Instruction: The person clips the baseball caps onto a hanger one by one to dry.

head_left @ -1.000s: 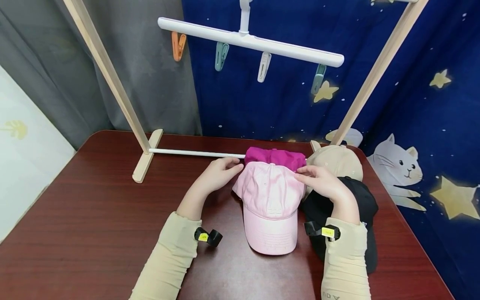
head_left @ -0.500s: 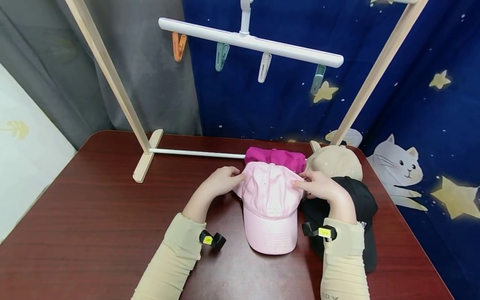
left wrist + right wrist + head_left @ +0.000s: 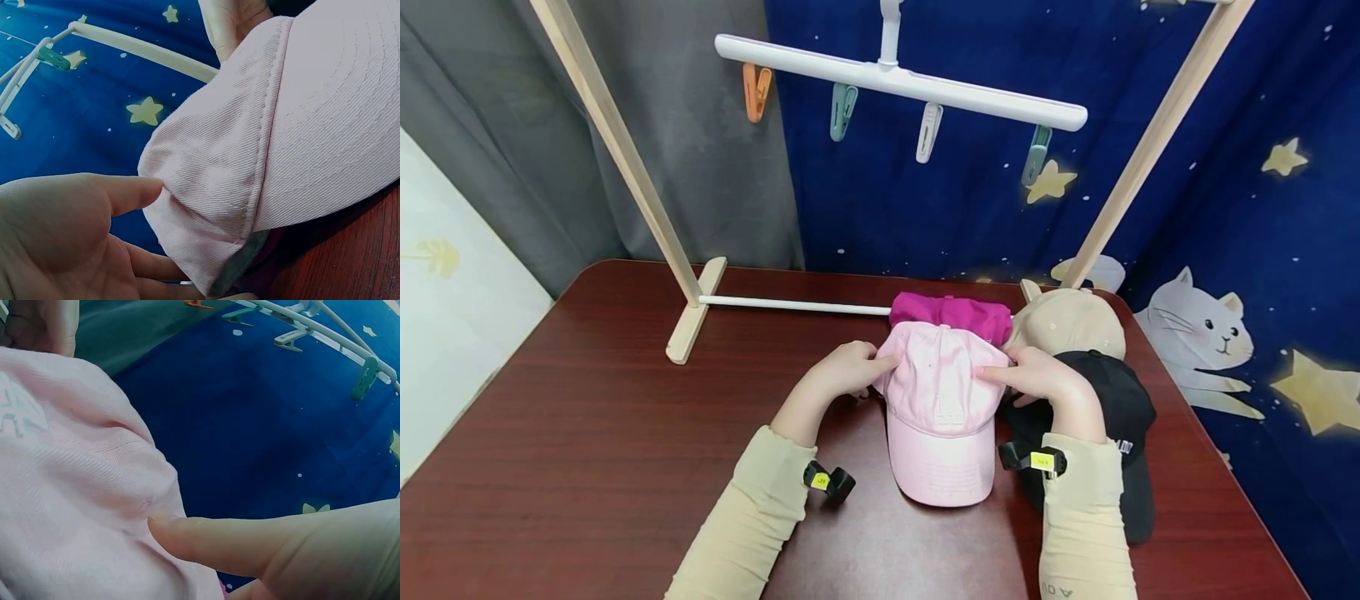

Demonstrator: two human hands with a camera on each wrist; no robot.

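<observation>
Pink cap (image 3: 943, 392): mid-frame, on the table (image 3: 587, 467), visor (image 3: 942, 475) toward the bottom edge.
Left hand (image 3: 842, 372): pinches its left side, thumb outside, fingers behind.
Right hand (image 3: 1045, 375): pinches the right side likewise; the paired grip probably keeps the soft cap level.
Black cap (image 3: 1131, 400): right of centre, near the beige cap (image 3: 1067, 321), perhaps set aside for room.
Hanger (image 3: 970, 93): top centre, clips (image 3: 843, 112) dangling, well above the caps.

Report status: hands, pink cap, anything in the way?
Left hand, right hand pinching pink cap. Cap crown-up, in front of magenta fabric. Black cap close by right hand; nothing seems to block lifting.
</observation>
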